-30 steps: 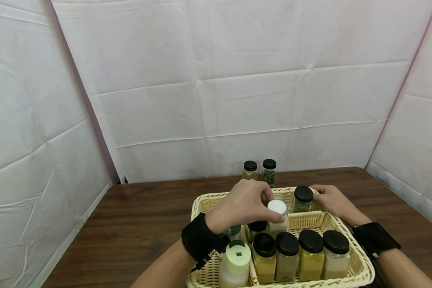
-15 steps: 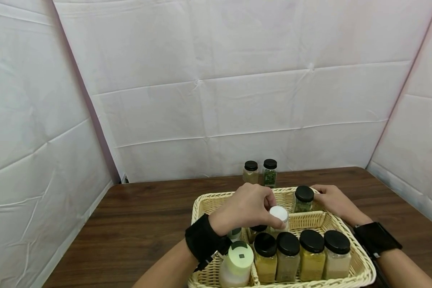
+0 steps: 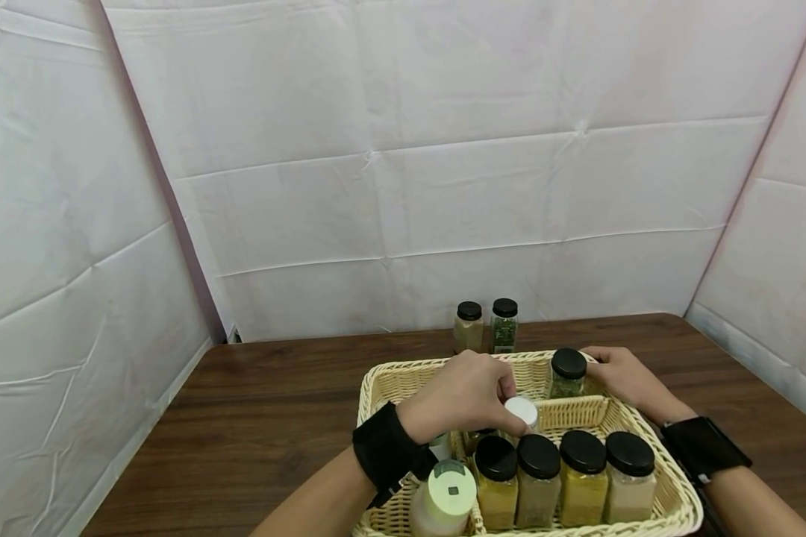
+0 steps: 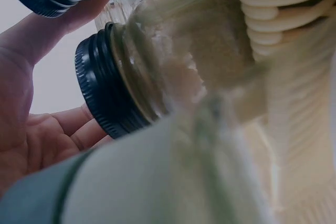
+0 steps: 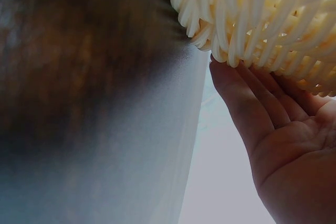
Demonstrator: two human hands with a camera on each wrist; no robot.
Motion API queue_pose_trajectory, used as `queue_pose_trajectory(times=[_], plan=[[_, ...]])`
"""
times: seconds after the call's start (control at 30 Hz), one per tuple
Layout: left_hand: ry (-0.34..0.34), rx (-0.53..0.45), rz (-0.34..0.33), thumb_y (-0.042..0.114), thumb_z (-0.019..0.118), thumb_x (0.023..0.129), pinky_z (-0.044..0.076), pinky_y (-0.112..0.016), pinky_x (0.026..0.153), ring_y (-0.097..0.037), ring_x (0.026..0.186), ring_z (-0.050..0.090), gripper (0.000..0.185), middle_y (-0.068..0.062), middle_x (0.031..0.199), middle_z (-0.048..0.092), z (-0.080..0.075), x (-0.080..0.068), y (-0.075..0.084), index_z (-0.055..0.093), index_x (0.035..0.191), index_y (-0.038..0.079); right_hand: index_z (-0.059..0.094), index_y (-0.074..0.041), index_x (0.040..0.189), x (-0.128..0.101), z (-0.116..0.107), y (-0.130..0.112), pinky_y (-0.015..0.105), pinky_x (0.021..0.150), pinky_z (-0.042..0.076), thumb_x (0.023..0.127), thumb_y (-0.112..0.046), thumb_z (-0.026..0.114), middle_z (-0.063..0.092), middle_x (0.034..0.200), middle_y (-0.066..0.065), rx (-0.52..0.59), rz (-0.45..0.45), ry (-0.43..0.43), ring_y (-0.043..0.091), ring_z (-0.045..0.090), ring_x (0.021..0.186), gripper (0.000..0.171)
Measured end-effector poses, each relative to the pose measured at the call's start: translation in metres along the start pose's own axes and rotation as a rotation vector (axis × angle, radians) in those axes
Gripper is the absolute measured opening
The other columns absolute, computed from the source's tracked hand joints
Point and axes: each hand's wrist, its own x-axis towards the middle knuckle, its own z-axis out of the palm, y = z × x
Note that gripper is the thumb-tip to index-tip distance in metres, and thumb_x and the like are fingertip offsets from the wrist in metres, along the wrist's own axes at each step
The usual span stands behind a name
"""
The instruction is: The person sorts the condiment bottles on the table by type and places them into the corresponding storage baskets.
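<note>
My left hand [image 3: 504,395] pinches the white cap of a small jar [image 3: 524,411] from above. The jar stands low in the middle of a wicker basket [image 3: 403,371], behind a front row of black-lidded spice jars [image 3: 539,456]. The left wrist view shows my palm [image 4: 31,129] next to a black-lidded glass jar [image 4: 105,93] and the wicker wall [image 4: 294,51]. My right hand [image 3: 611,369] lies with straight fingers [image 5: 247,98] against the basket's outer far-right rim [image 5: 262,19], beside a green-herb jar [image 3: 567,371].
A pale green-capped bottle [image 3: 451,490] stands in the basket's front left. Two black-lidded jars [image 3: 469,326] [image 3: 504,324] stand on the brown table [image 3: 275,403] behind the basket. White sheets wall the table on three sides.
My left hand has lowered the white-capped jar deeper into the basket. The right hand has stayed on the rim.
</note>
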Motion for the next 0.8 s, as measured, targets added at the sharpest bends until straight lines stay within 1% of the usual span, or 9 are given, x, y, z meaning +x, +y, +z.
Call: queue_pose_trajectory(times=[0.1, 0.3, 0.4, 0.5, 0.6, 0.73, 0.8], plan=[[-0.009, -0.003, 0.002, 0.025, 0.092, 0.085, 0.039, -0.018, 0.062, -0.003, 0.063, 0.050, 0.023, 0.014, 0.074, 0.059, 0.0008, -0.0007, -0.0010, 0.070, 0.084, 0.018, 0.069, -0.002, 0.131, 0.0004, 0.0004, 0.0002, 0.047, 0.087, 0.045, 0.112, -0.045, 0.054, 0.069, 0.117, 0.013, 0.002, 0.001, 0.002, 0.029, 0.063, 0.102, 0.050], [-0.014, 0.006, 0.012, 0.026, 0.089, 0.088, 0.038, -0.018, 0.062, -0.003, 0.063, 0.049, 0.021, 0.013, 0.076, 0.058, 0.0009, -0.0010, -0.0022, 0.070, 0.085, 0.018, 0.068, -0.001, 0.132, -0.0006, 0.0002, 0.0004, 0.047, 0.083, 0.043, 0.112, -0.046, 0.052, 0.068, 0.115, 0.011, 0.002, -0.004, -0.002, 0.028, 0.061, 0.098, 0.052], [-0.025, 0.010, 0.012, 0.027, 0.089, 0.089, 0.038, -0.018, 0.062, -0.003, 0.063, 0.049, 0.020, 0.013, 0.076, 0.059, 0.0003, -0.0005, -0.0024, 0.071, 0.086, 0.018, 0.068, -0.002, 0.132, -0.0006, -0.0001, -0.0004, 0.048, 0.077, 0.038, 0.112, -0.047, 0.052, 0.067, 0.108, 0.009, -0.001, 0.001, -0.001, 0.027, 0.057, 0.090, 0.052], [-0.038, -0.003, 0.009, 0.027, 0.089, 0.089, 0.040, -0.017, 0.062, -0.002, 0.064, 0.052, 0.019, 0.014, 0.077, 0.060, -0.0006, 0.0001, -0.0023, 0.073, 0.087, 0.017, 0.069, -0.002, 0.130, 0.0001, -0.0003, -0.0009, 0.048, 0.074, 0.035, 0.112, -0.046, 0.052, 0.066, 0.101, 0.008, -0.005, 0.007, -0.003, 0.026, 0.053, 0.084, 0.051], [-0.049, -0.019, 0.005, 0.027, 0.090, 0.088, 0.043, -0.017, 0.063, -0.001, 0.065, 0.054, 0.018, 0.015, 0.077, 0.061, -0.0017, 0.0005, -0.0023, 0.075, 0.088, 0.017, 0.070, -0.002, 0.129, 0.0014, 0.0000, -0.0011, 0.047, 0.074, 0.036, 0.112, -0.046, 0.053, 0.066, 0.097, 0.008, -0.007, 0.021, -0.002, 0.025, 0.053, 0.082, 0.050], [-0.050, -0.020, 0.000, 0.030, 0.090, 0.088, 0.045, -0.016, 0.064, 0.001, 0.068, 0.057, 0.019, 0.016, 0.079, 0.064, -0.0032, 0.0012, -0.0032, 0.076, 0.090, 0.017, 0.070, -0.001, 0.130, 0.0024, 0.0000, -0.0005, 0.046, 0.074, 0.039, 0.112, -0.044, 0.054, 0.067, 0.101, 0.008, -0.006, 0.026, -0.007, 0.025, 0.055, 0.084, 0.049], [-0.046, -0.022, -0.005, 0.030, 0.090, 0.088, 0.046, -0.015, 0.066, 0.002, 0.070, 0.058, 0.020, 0.015, 0.081, 0.067, -0.0044, 0.0014, -0.0034, 0.078, 0.092, 0.016, 0.070, -0.002, 0.129, 0.0023, -0.0001, -0.0005, 0.046, 0.074, 0.038, 0.112, -0.045, 0.054, 0.066, 0.100, 0.008, -0.004, 0.024, -0.008, 0.024, 0.054, 0.084, 0.049]])
